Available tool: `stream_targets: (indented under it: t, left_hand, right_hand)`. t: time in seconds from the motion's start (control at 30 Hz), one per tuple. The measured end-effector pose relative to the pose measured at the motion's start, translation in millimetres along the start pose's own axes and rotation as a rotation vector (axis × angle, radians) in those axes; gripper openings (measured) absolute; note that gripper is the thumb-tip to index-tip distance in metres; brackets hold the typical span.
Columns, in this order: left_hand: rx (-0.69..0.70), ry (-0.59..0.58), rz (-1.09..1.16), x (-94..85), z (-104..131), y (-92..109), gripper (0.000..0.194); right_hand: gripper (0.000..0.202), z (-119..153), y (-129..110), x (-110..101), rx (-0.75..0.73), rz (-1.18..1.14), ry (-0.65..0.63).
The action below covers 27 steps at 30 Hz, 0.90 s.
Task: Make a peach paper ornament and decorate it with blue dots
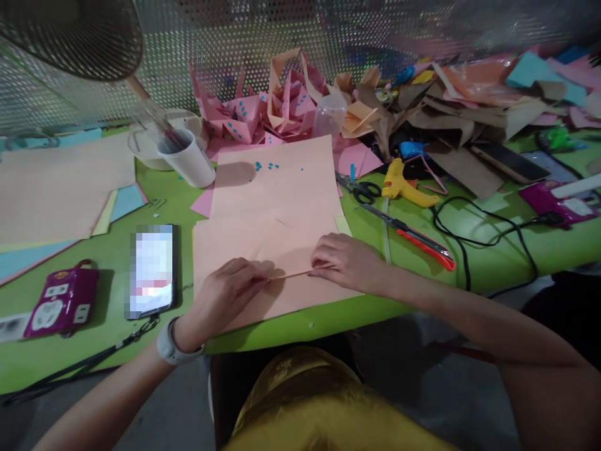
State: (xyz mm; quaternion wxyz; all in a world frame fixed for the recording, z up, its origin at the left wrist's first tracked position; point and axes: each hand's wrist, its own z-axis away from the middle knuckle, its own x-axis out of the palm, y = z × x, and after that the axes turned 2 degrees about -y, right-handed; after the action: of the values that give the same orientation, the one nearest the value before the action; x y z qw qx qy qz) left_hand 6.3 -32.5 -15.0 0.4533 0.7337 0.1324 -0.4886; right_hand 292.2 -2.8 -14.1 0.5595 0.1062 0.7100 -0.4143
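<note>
Both hands pinch a thin, peach-coloured paper piece (290,275) over the stacked peach sheets near the table's front edge. My left hand (231,289) has its fingers closed on the left end. At the right end, my right hand (345,262) grips with thumb and fingers pressed together. The piece looks like a narrow folded edge; its full shape is hard to make out. Beneath and behind lie large peach sheets (282,188), with small blue bits on the rear one.
To the left are a phone (154,269), a purple box (62,299) and a white cup (190,163). Scissors (364,188), a yellow glue gun (404,185) and a red cutter (425,247) lie right. Pink folded papers (248,116) and brown scraps (441,113) pile up behind.
</note>
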Motion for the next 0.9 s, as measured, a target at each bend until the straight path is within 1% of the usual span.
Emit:
stream_targets:
  t: [0.1,0.2,0.33,0.43,0.5,0.57,0.67,0.77,0.83,0.9]
  left_hand:
    - [-0.051,-0.013,0.008,-0.9,-2.9,1.9,0.025]
    - [-0.110,-0.051,0.006,-2.0,-7.5,3.4,0.024]
    - [-0.162,-0.104,-0.009,-4.3,-13.0,5.8,0.021]
    - [-0.188,-0.112,0.011,-6.4,-14.0,8.7,0.018]
    - [-0.200,-0.116,0.000,-7.5,-13.5,9.8,0.021]
    - [-0.214,-0.120,-0.047,-8.7,-12.4,8.9,0.028]
    - [-0.235,-0.120,-0.138,-11.4,-8.3,2.3,0.039]
    - [-0.228,-0.124,-0.230,-15.6,-0.6,-6.8,0.038]
    - [-0.217,-0.117,-0.337,-17.2,5.1,-9.0,0.037]
    - [-0.209,-0.050,-0.482,-15.0,8.7,-4.8,0.036]
  right_hand:
    - [0.022,-5.9,-4.5,2.7,-0.029,0.011,-0.009]
    - [0.021,-13.2,-7.8,2.4,-0.009,0.026,-0.055]
    - [0.019,-20.9,-10.9,-1.3,0.073,0.028,-0.117]
    - [0.016,-23.4,-11.5,-4.1,0.133,0.001,-0.155]
    - [0.015,-23.1,-10.6,-5.1,0.148,-0.016,-0.161]
    - [0.016,-21.7,-9.1,-5.7,0.163,-0.022,-0.153]
    - [0.021,-18.7,-6.8,-6.6,0.195,-0.012,-0.147]
    - [0.022,-15.8,-4.6,-8.2,0.224,0.006,-0.142]
    - [0.021,-14.2,-2.9,-9.2,0.243,0.015,-0.135]
    - [0.021,-13.0,-1.5,-9.8,0.254,0.016,-0.134]
